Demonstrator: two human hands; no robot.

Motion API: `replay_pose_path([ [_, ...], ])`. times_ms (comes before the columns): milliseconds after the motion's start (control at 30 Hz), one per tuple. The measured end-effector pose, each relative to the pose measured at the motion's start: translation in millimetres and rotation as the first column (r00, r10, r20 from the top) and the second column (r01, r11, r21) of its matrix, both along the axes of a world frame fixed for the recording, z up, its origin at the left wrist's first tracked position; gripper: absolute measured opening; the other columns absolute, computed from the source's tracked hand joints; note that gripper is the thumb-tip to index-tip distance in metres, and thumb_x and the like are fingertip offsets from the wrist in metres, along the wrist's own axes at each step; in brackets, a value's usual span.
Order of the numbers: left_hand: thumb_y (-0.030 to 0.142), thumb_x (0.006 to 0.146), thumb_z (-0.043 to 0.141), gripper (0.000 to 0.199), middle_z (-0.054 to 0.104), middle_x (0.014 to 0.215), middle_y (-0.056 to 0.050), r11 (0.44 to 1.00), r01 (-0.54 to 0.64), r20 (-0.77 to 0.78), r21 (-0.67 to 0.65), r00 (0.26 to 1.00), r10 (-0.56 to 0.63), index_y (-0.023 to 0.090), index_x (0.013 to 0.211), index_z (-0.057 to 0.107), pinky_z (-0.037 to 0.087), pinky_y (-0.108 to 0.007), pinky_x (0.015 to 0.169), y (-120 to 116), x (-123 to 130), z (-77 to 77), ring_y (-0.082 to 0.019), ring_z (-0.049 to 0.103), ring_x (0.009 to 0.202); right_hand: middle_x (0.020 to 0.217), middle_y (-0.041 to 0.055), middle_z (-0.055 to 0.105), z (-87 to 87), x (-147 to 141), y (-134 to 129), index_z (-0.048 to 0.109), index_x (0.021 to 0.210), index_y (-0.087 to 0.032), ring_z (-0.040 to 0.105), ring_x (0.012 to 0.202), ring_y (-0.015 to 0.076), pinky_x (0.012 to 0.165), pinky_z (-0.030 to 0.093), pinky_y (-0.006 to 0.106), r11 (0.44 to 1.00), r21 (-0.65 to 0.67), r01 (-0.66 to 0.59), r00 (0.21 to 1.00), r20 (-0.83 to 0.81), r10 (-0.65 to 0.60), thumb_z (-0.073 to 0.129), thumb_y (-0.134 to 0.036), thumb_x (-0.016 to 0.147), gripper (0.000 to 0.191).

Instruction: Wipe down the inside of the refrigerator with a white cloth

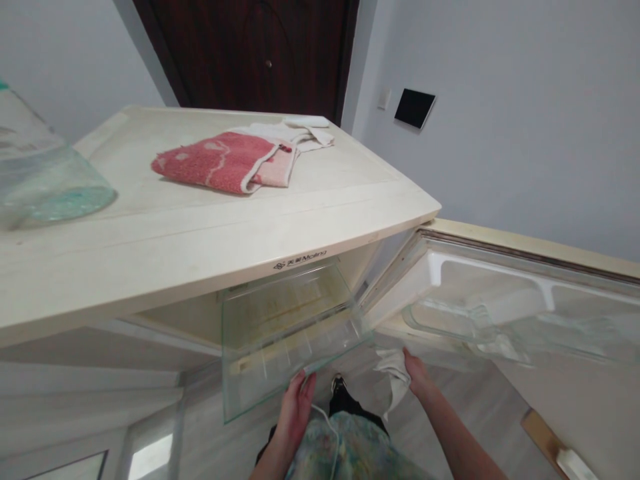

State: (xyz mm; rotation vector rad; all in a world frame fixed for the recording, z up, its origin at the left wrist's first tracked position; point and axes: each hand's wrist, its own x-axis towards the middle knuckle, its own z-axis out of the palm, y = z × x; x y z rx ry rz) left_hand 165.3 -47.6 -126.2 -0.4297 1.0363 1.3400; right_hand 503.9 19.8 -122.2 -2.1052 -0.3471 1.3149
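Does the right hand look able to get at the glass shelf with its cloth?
Probably yes: the right hand holds the white cloth near the right front corner of the glass shelf, the fridge door stands open, and nothing visibly blocks the gap.

- The glass shelf stands at my left hand, its front edge blocking the way forward.
- The open door walls off my right hand.
- Between my hands there's free air, narrowed by the white cloth.
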Motion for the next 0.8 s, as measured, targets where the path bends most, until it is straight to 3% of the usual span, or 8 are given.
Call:
replay_pose_path([
  [100, 0.004, 0.089, 0.061, 0.017, 0.077, 0.098, -0.007, 1.000, 0.020, 0.030, -0.017, 0.999, -0.020, 0.017, 0.084, 0.072, 0.049, -0.036, 0.114, -1, 3, 0.0, -0.023, 0.069, 0.116, 0.105, 0.0169, 0.076, 28.8, -7, -6, 0.071, 0.087, -0.017, 0.071, 0.113, 0.0288, 0.095, 0.057, 0.036, 0.998, 0.034, 0.055, 0.989, -0.141, -0.049, 0.047, -0.047, 0.095, 0.038],
  [267, 0.010, 0.093, 0.062, 0.012, 0.076, 0.097, -0.010, 0.999, 0.038, 0.100, -0.007, 0.994, -0.037, 0.014, 0.087, 0.072, 0.051, -0.037, 0.112, -3, -1, 4.5, -0.024, 0.073, 0.107, 0.104, 0.0187, 0.076, 88.8, -39, 5, 0.075, 0.102, -0.014, 0.071, 0.110, 0.0325, 0.096, 0.057, 0.045, 0.992, 0.106, 0.070, 0.862, -0.507, -0.007, 0.028, -0.065, 0.101, 0.070],
  [333, 0.013, 0.094, 0.063, 0.012, 0.076, 0.098, -0.012, 0.999, 0.044, 0.122, 0.007, 0.992, -0.045, 0.013, 0.086, 0.072, 0.052, -0.037, 0.110, -2, -4, 5.8, -0.025, 0.074, 0.105, 0.103, 0.0170, 0.076, 107.0, -59, 21, 0.074, 0.102, -0.014, 0.070, 0.112, 0.0311, 0.098, 0.056, 0.044, 0.979, 0.150, 0.140, 0.815, -0.578, -0.028, 0.033, -0.064, 0.101, 0.065],
  [433, 0.013, 0.093, 0.065, 0.010, 0.076, 0.101, -0.014, 0.997, 0.068, 0.150, 0.040, 0.986, -0.074, 0.013, 0.086, 0.073, 0.052, -0.037, 0.110, -2, -6, 5.4, -0.027, 0.073, 0.107, 0.101, 0.0111, 0.077, 124.5, -87, 46, 0.071, 0.101, -0.016, 0.068, 0.115, 0.0257, 0.102, 0.055, 0.037, 0.920, 0.225, 0.321, 0.744, -0.661, -0.097, 0.050, -0.052, 0.100, 0.041],
  [533, 0.012, 0.093, 0.065, 0.011, 0.077, 0.103, -0.013, 0.994, 0.081, 0.164, 0.068, 0.982, -0.092, 0.013, 0.087, 0.074, 0.051, -0.036, 0.112, -2, -6, 3.2, -0.026, 0.071, 0.112, 0.101, 0.0053, 0.077, 128.4, -104, 55, 0.069, 0.103, -0.020, 0.066, 0.120, 0.0160, 0.104, 0.053, 0.026, 0.816, 0.267, 0.512, 0.652, -0.739, -0.167, 0.047, -0.038, 0.104, 0.028],
  [600, 0.010, 0.094, 0.062, 0.015, 0.077, 0.103, -0.011, 0.995, 0.075, 0.163, 0.071, 0.983, -0.086, 0.014, 0.087, 0.075, 0.050, -0.035, 0.112, -2, -5, 1.1, -0.025, 0.070, 0.114, 0.104, 0.0038, 0.076, 122.3, -111, 51, 0.068, 0.103, -0.022, 0.064, 0.123, 0.0115, 0.105, 0.051, 0.020, 0.782, 0.280, 0.556, 0.614, -0.773, -0.159, 0.042, -0.034, 0.105, 0.029],
  [767, 0.004, 0.092, 0.060, 0.018, 0.077, 0.106, -0.010, 0.996, 0.051, 0.141, 0.068, 0.988, -0.060, 0.013, 0.088, 0.075, 0.051, -0.036, 0.112, -3, -3, -5.5, -0.024, 0.071, 0.113, 0.102, 0.0010, 0.076, 93.2, -144, 47, 0.066, 0.090, -0.024, 0.067, 0.116, 0.0146, 0.107, 0.050, 0.025, 0.839, 0.358, 0.409, 0.589, -0.806, 0.057, 0.064, -0.020, 0.087, 0.005],
  [800, 0.005, 0.092, 0.061, 0.017, 0.077, 0.107, -0.011, 0.996, 0.050, 0.137, 0.067, 0.989, -0.059, 0.013, 0.088, 0.075, 0.051, -0.037, 0.112, -4, -3, -6.3, -0.025, 0.071, 0.112, 0.101, -0.0001, 0.076, 88.4, -153, 53, 0.065, 0.088, -0.024, 0.068, 0.113, 0.0159, 0.106, 0.051, 0.027, 0.846, 0.370, 0.384, 0.569, -0.816, 0.099, 0.069, -0.018, 0.082, 0.010],
])
